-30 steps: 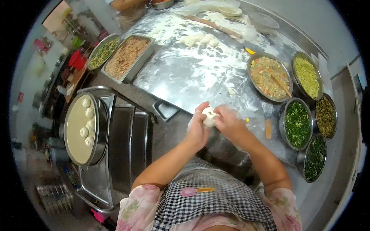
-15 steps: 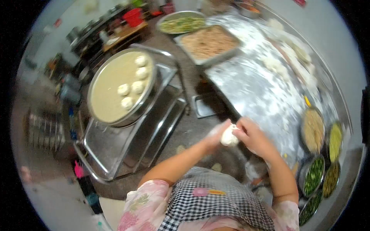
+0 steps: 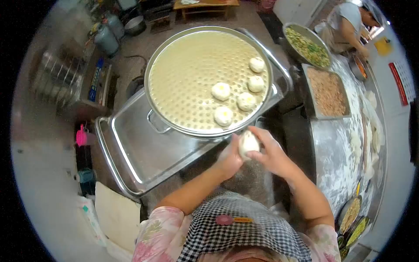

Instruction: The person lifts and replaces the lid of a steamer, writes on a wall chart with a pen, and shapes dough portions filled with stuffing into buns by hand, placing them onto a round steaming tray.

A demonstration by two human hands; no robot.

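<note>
A white filled bun (image 3: 248, 146) is between my two hands, close to the near rim of a large round steamer tray (image 3: 187, 78). My left hand (image 3: 230, 158) holds the bun's left side, and my right hand (image 3: 271, 153) grips it from the right with thumb and fingers. Several white buns, such as one (image 3: 221, 91) with a yellow dot on top, sit on the right part of the perforated tray.
The steamer stands on a metal cart (image 3: 152, 144). At right are a floured metal table (image 3: 331, 157), a pan of meat filling (image 3: 326, 92) and a bowl of chopped vegetables (image 3: 307, 46). A co-worker (image 3: 347, 26) is at the far right. Gas cylinders (image 3: 106, 40) stand back left.
The view has turned left, from the floured table to the steamer tray. Both hands have come with the bun to the tray's near edge, still holding it.
</note>
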